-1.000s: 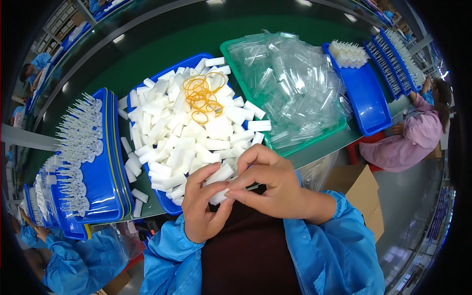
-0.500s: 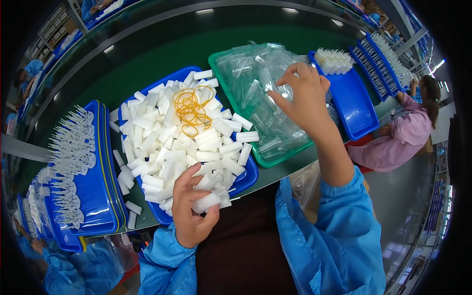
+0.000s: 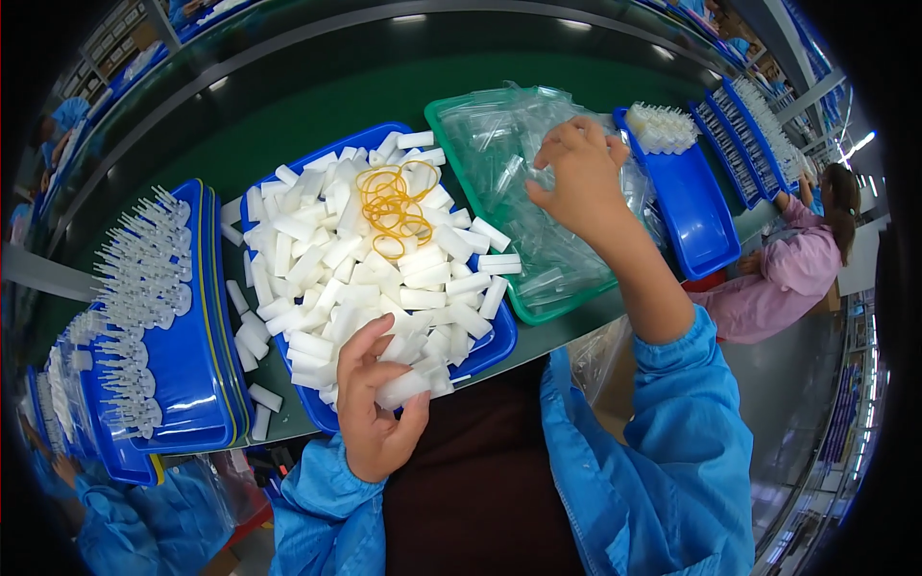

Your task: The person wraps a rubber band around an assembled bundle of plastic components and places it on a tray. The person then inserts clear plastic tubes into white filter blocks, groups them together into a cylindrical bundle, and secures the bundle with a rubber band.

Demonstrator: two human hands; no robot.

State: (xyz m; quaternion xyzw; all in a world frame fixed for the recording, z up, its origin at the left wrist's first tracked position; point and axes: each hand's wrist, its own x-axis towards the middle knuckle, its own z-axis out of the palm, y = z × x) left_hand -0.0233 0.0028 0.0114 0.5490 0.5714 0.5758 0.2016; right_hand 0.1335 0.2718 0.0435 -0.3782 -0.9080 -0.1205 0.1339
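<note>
Near the front edge of a heaped blue tray point(image 3: 499, 344), my left hand point(image 3: 376, 408) is closed around a white rectangular block point(image 3: 403, 388), thumb below and fingers above. Many more white blocks point(image 3: 322, 259) fill that tray, and a tangle of yellow rubber bands point(image 3: 394, 206) lies on top of them. My right hand point(image 3: 581, 182) reaches over a green tray point(image 3: 534, 313) of clear plastic tubes or sleeves point(image 3: 499, 182). Its fingers are curved and apart, with nothing visible between them. Whether its fingertips touch the clear pieces, I cannot tell.
Stacked blue trays point(image 3: 197, 384) with rows of white spiky parts point(image 3: 149, 259) stand at left, beside loose white blocks. Right of the green tray is a blue tray point(image 3: 696, 216) with white parts at its far end. A person in pink point(image 3: 783, 278) works at far right.
My right hand has moved slightly nearer the clear pieces, its fingers more curled. The view has shifted a little; my left hand keeps its hold on the block.
</note>
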